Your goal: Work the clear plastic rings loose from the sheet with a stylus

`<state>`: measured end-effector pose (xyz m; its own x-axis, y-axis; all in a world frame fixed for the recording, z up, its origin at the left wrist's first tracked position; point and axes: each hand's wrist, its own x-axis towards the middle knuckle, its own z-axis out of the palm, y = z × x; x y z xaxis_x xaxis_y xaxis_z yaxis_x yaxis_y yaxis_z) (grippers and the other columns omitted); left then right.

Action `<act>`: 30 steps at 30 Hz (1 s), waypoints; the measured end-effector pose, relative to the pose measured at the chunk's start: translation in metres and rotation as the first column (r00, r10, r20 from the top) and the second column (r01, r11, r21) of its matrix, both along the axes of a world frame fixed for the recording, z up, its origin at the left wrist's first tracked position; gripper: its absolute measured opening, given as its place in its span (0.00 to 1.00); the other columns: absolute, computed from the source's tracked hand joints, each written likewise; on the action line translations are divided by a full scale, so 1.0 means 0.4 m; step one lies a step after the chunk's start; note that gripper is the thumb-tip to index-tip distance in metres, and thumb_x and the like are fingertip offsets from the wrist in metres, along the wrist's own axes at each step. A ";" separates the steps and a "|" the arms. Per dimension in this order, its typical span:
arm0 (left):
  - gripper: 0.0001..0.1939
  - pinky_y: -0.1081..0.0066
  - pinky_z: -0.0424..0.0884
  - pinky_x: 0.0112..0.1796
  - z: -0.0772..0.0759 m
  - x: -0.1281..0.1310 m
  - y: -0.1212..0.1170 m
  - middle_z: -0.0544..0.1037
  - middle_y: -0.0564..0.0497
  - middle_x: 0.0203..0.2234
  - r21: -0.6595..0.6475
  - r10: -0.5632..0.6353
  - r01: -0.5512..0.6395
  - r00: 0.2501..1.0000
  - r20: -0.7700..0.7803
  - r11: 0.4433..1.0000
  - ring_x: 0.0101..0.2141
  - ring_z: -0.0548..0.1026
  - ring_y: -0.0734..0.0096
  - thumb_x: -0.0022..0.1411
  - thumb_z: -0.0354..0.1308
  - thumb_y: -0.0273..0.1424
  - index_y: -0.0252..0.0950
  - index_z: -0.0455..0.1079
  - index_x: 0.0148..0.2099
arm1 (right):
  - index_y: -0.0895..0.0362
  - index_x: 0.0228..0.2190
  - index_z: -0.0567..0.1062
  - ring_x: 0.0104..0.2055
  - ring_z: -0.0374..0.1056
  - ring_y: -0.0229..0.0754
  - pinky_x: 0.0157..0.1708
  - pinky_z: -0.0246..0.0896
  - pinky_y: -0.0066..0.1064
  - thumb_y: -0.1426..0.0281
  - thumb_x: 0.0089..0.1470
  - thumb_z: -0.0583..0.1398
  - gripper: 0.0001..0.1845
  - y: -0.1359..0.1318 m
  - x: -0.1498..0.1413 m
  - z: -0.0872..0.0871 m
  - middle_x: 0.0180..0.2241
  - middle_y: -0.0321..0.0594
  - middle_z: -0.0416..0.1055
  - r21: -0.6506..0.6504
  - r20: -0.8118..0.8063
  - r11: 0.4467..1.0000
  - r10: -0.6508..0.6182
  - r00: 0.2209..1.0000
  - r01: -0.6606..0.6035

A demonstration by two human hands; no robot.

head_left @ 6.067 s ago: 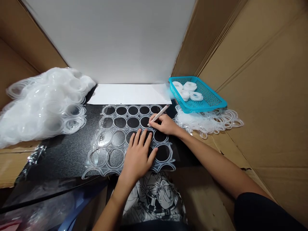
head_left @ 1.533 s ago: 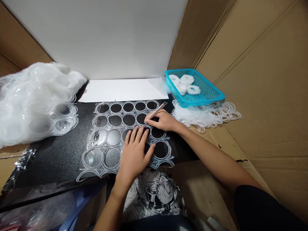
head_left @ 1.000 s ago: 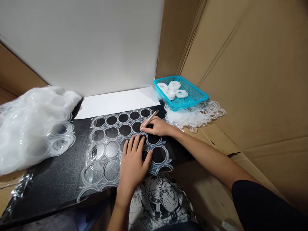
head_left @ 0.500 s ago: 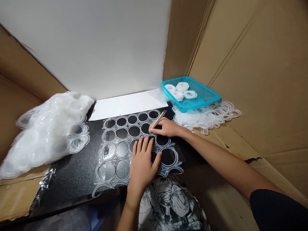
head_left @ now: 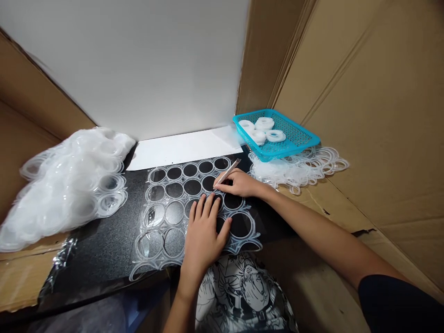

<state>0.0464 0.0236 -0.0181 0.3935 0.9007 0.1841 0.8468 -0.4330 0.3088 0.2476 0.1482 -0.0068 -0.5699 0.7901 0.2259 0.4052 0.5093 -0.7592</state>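
A clear plastic sheet of joined rings [head_left: 173, 203] lies on a black mat [head_left: 100, 236] in front of me. My left hand [head_left: 204, 231] lies flat on the sheet's near right part, fingers stretched out and pressing it down. My right hand [head_left: 239, 183] is closed round a thin pen-like cutting tool [head_left: 227, 173], whose tip touches the sheet at a ring just beyond my left fingertips. Several rings on the right side show bare black mat inside; some on the left still carry clear discs.
A heap of clear plastic ring sheets [head_left: 65, 180] lies at the left. A turquoise basket [head_left: 298, 138] with white rings stands at the back right, over a pile of loose clear rings [head_left: 301, 169]. White paper [head_left: 183, 148] lies behind the mat. Cardboard walls enclose both sides.
The view has swung about, leftward then back. Both hands have stayed on the sheet, the tool tip working at the same ring.
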 end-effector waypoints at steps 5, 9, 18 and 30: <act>0.28 0.44 0.53 0.70 0.002 0.000 0.000 0.63 0.47 0.71 -0.002 0.002 -0.002 1.000 -0.005 1.000 0.71 0.56 0.52 0.75 0.49 0.44 0.39 0.59 0.72 | 0.57 0.37 0.84 0.44 0.78 0.43 0.48 0.70 0.35 0.65 0.62 0.63 0.10 -0.003 0.000 0.001 0.42 0.42 0.83 0.007 0.006 1.000 0.000 1.000 0.000; 0.29 0.45 0.53 0.70 0.002 0.001 0.000 0.63 0.47 0.71 -0.002 0.004 -0.004 1.000 -0.007 1.000 0.71 0.56 0.52 0.76 0.49 0.44 0.39 0.59 0.72 | 0.57 0.37 0.83 0.43 0.77 0.42 0.48 0.69 0.34 0.66 0.64 0.62 0.10 -0.005 -0.002 0.000 0.41 0.42 0.83 0.080 0.026 0.995 0.049 0.998 -0.051; 0.30 0.46 0.53 0.70 0.001 0.003 0.001 0.62 0.48 0.72 0.001 0.001 -0.001 1.000 -0.011 1.000 0.72 0.56 0.52 0.75 0.49 0.44 0.38 0.57 0.73 | 0.57 0.37 0.82 0.43 0.77 0.43 0.47 0.70 0.35 0.70 0.65 0.59 0.10 -0.009 -0.023 -0.003 0.39 0.43 0.82 0.251 0.090 0.955 0.139 0.986 -0.157; 0.29 0.47 0.54 0.70 0.004 0.003 -0.001 0.65 0.48 0.70 0.007 0.016 -0.017 1.000 0.012 1.000 0.71 0.57 0.51 0.75 0.49 0.44 0.39 0.60 0.72 | 0.58 0.39 0.84 0.44 0.78 0.44 0.48 0.73 0.37 0.71 0.65 0.59 0.12 0.008 -0.013 0.039 0.43 0.45 0.83 0.198 0.228 0.942 0.223 0.948 -0.269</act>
<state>0.0475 0.0230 -0.0163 0.3764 0.9058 0.1947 0.8503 -0.4212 0.3157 0.2423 0.1515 0.0088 -0.7914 0.5614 0.2419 0.3766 0.7594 -0.5305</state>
